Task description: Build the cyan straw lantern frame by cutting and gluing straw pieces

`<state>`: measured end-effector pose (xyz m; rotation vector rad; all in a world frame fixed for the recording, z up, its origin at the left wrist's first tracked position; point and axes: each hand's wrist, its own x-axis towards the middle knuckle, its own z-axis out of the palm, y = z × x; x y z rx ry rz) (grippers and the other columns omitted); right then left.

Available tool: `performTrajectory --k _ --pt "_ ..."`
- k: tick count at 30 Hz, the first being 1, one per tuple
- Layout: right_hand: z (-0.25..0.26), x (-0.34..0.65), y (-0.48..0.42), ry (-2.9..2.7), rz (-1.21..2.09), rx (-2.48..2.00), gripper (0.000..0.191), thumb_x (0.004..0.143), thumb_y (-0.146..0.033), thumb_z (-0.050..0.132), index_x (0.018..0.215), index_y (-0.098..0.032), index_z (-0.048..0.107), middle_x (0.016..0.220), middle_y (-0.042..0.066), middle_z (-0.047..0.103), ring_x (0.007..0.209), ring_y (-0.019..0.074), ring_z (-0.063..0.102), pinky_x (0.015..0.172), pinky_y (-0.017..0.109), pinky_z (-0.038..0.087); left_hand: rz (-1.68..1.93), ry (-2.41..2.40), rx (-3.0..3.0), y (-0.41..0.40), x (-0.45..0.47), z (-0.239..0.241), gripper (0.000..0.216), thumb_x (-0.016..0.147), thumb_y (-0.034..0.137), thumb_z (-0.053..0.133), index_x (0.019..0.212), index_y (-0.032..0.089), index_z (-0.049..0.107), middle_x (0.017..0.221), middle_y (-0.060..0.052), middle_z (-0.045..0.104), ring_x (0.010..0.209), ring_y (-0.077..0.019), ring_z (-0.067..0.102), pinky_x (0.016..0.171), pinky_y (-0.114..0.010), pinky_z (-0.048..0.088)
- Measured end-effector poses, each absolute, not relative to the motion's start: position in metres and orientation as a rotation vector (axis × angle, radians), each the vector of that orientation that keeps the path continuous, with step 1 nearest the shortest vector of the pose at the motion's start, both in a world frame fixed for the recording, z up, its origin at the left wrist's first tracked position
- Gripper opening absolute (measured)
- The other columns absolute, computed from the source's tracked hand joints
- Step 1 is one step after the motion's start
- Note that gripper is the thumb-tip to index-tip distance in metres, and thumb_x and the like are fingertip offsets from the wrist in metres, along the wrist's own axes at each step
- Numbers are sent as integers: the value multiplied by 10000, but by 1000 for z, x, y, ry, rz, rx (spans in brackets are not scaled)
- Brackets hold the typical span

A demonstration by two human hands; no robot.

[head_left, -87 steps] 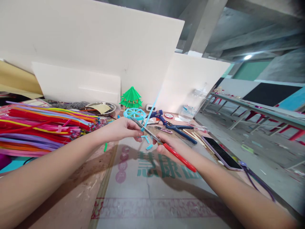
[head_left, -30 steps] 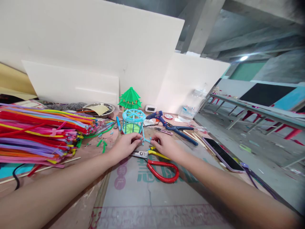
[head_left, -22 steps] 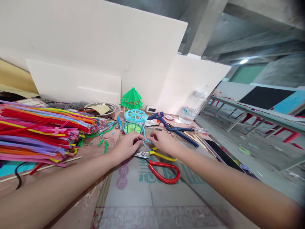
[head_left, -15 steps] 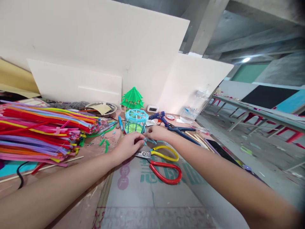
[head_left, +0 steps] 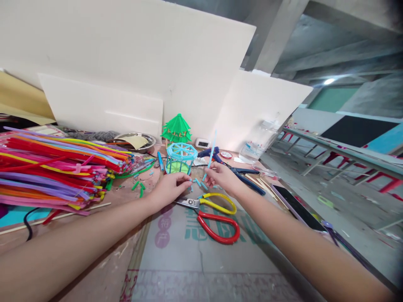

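Note:
My right hand (head_left: 222, 178) pinches a long light-blue stick (head_left: 211, 153) that points up and away from me. My left hand (head_left: 170, 188) rests on the table with its fingertips pinched on short light-blue pieces (head_left: 197, 183) lying between the two hands. Just behind the hands stands a small light-blue cage-like model (head_left: 179, 157), and behind it a green tiered pagoda model (head_left: 176, 128). Scissors (head_left: 211, 212) with one yellow and one red handle lie open on the table in front of my hands.
A big pile of coloured sticks (head_left: 56, 167) fills the left. A metal dish (head_left: 135, 141), a blue glue gun (head_left: 210, 153), blue pliers (head_left: 248, 181), a phone (head_left: 297, 202) and a plastic bottle (head_left: 256, 144) lie around. White boards (head_left: 132, 75) stand behind.
The scissors left my right hand and now lie on the table. My right hand reached forward and has lifted a long blue stick. My left hand stays on the short blue pieces.

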<state>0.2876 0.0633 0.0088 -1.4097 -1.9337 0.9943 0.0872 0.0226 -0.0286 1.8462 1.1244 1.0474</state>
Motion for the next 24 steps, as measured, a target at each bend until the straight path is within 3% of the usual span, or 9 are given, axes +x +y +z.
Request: performTrajectory --k 4,16,20,24 --pt "0 290 39 -1882 1010 -1150 193 824 -342 575 774 -206 448 623 -25 582 590 143 618 596 280 526 1041 1092 1776 25 87 -30 254 800 361 568 909 143 638 817 -35 686 716 -159 600 640 -247 446" --pt "-25 288 35 -2168 504 -1238 144 843 -274 553 748 -171 585 718 14 632 673 143 554 643 261 409 969 1131 1951 22 88 -28 238 839 359 528 897 158 643 790 -18 678 703 -154 588 639 -242 435" --pt "-21 289 34 -2151 513 -1262 125 818 -223 575 706 -168 587 692 13 631 656 143 547 638 263 400 966 1143 1904 21 87 -27 243 837 354 534 908 150 647 789 -18 687 700 -158 600 632 -238 443" --pt "-17 284 28 -1977 646 -1174 160 811 -284 594 697 -179 553 666 -4 592 636 144 545 610 265 416 1000 1187 1928 16 89 -21 241 833 345 552 912 151 670 828 -25 705 762 -171 624 697 -249 461"
